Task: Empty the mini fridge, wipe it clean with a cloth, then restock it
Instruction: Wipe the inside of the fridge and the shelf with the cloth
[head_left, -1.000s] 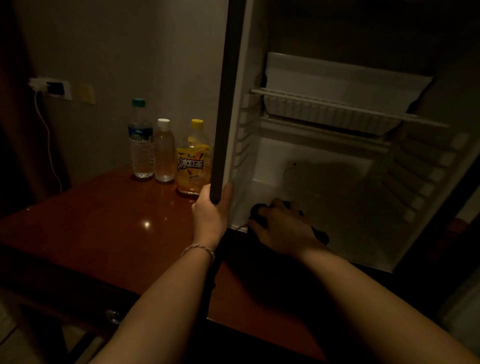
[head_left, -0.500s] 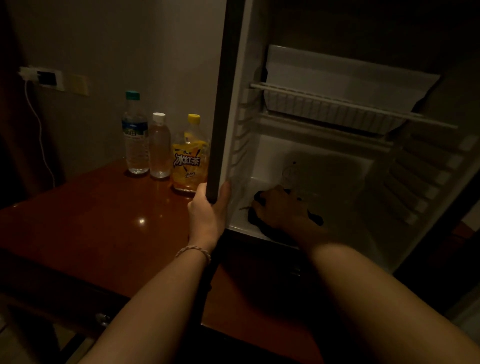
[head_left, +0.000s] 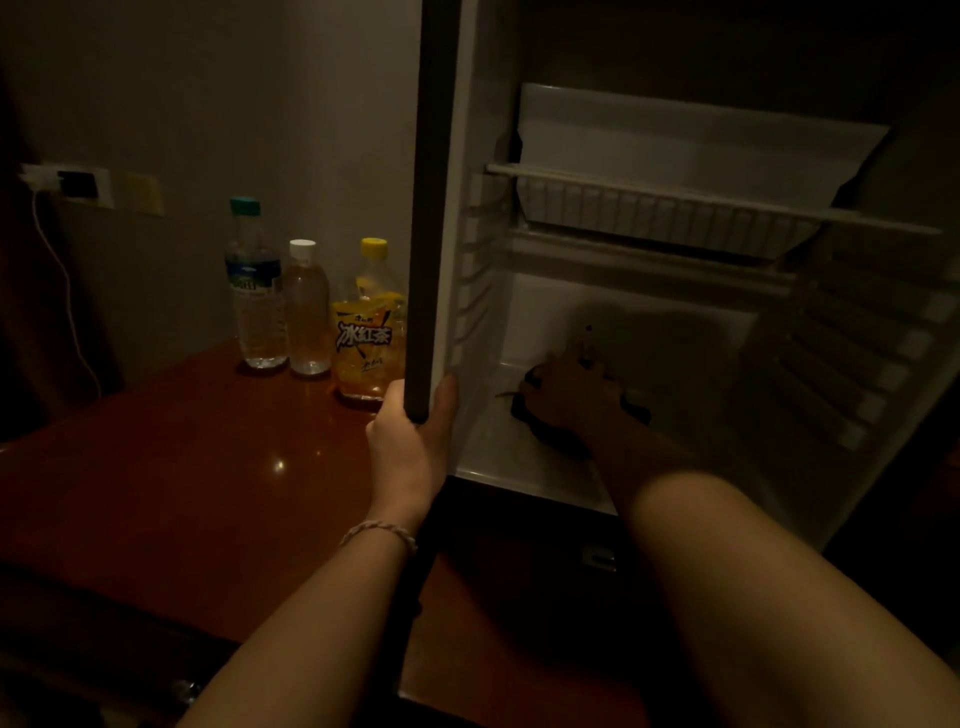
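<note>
The left hand (head_left: 410, 447) grips the lower edge of the open fridge door (head_left: 431, 208), thumb on the inner side and fingers wrapped round the dark outer edge; a braided bracelet (head_left: 378, 532) sits on that wrist. The right hand (head_left: 569, 397) reaches deep into the mini fridge (head_left: 675, 322), forearm stretched forward, palm down on a dark cloth (head_left: 550, 434) that lies on the fridge floor near the left wall. Whether its fingers curl round the cloth or press flat on it cannot be told in the dim light.

Inside the fridge, a white wire shelf (head_left: 675, 200) spans the upper part, with a pale tray (head_left: 675, 135) behind it. Nothing but the cloth and hand shows on the floor.

On the reddish worktop (head_left: 182, 467) left of the door stand three bottles in a row by the wall: a water bottle (head_left: 254, 291) with a green cap, a clear bottle (head_left: 307, 312) with a white cap, and a yellow iced tea bottle (head_left: 366, 327) nearest the door. A white cable (head_left: 67, 296) hangs from a wall socket (head_left: 72, 184).
</note>
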